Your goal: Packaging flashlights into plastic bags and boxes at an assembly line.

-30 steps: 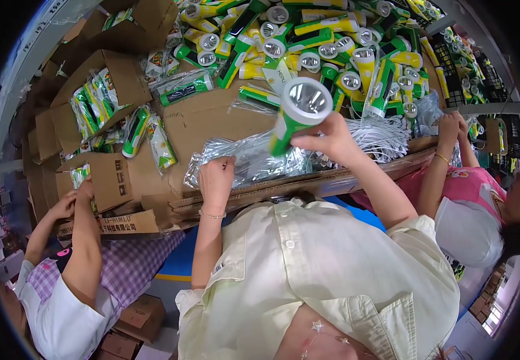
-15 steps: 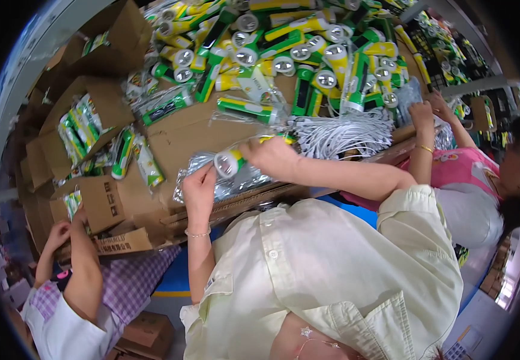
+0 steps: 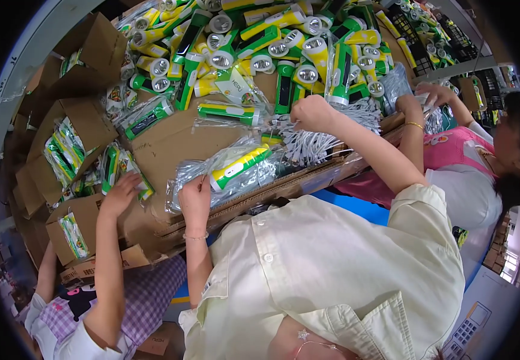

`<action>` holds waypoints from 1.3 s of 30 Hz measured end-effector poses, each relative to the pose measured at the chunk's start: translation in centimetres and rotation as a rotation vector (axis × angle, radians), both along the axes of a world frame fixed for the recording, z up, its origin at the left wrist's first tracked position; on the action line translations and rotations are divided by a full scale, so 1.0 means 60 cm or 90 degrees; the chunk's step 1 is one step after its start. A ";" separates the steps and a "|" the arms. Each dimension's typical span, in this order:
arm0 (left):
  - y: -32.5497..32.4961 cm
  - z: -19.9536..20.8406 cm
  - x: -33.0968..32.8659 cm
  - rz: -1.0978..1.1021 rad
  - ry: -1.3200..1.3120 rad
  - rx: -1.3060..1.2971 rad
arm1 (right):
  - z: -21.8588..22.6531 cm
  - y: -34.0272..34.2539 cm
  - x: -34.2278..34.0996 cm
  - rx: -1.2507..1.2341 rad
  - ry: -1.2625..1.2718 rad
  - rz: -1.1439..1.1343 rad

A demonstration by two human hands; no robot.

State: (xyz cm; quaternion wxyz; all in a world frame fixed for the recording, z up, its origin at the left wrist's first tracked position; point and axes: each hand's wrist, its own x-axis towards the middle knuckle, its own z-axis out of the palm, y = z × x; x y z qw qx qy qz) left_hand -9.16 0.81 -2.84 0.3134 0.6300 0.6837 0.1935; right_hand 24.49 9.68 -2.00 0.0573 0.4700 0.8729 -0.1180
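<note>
A green and yellow flashlight (image 3: 242,167) lies among clear plastic bags (image 3: 197,171) at the near edge of the cardboard-covered table. Whether it is inside a bag or on top, I cannot tell. My left hand (image 3: 195,201) is closed, fingertips pinching a bag's edge beside the near end of the flashlight. Further right, my right hand (image 3: 315,113) reaches over a bundle of white cables (image 3: 308,144), fingers curled down at its upper edge. What those fingers hold, if anything, is hidden. A bagged flashlight (image 3: 229,113) lies to the left of this hand.
Beyond is a large pile of flashlights (image 3: 260,45). Open cartons (image 3: 71,144) with bagged flashlights stand at left, where a co-worker's hand (image 3: 122,192) touches bagged ones. Another co-worker's hands (image 3: 437,95) work at right beside plastic bags (image 3: 397,87).
My right hand has left the flashlight and moved up and right to the cables. The flashlight now lies flat on the bags. The left co-worker's hand has moved from the carton to the bagged flashlights.
</note>
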 end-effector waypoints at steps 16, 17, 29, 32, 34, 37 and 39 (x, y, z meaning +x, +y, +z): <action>-0.003 -0.020 -0.015 0.014 -0.023 0.018 | 0.022 0.029 -0.006 -0.105 -0.200 -0.057; -0.001 -0.018 -0.016 0.021 -0.030 0.009 | 0.026 0.027 -0.008 -0.070 -0.236 -0.038; 0.010 -0.018 -0.015 0.027 -0.003 -0.035 | 0.227 -0.039 -0.215 -0.387 0.845 -0.144; 0.006 -0.044 -0.018 0.029 -0.078 0.064 | 0.145 -0.050 -0.242 -0.530 0.973 -0.126; 0.010 -0.047 -0.015 0.012 -0.139 0.050 | 0.052 -0.049 -0.241 -0.541 0.888 -0.187; 0.010 -0.059 -0.031 -0.011 -0.040 -0.017 | -0.023 -0.042 -0.202 0.029 0.564 0.186; 0.004 -0.052 -0.022 0.021 -0.077 0.013 | -0.023 -0.045 -0.187 0.070 0.413 0.187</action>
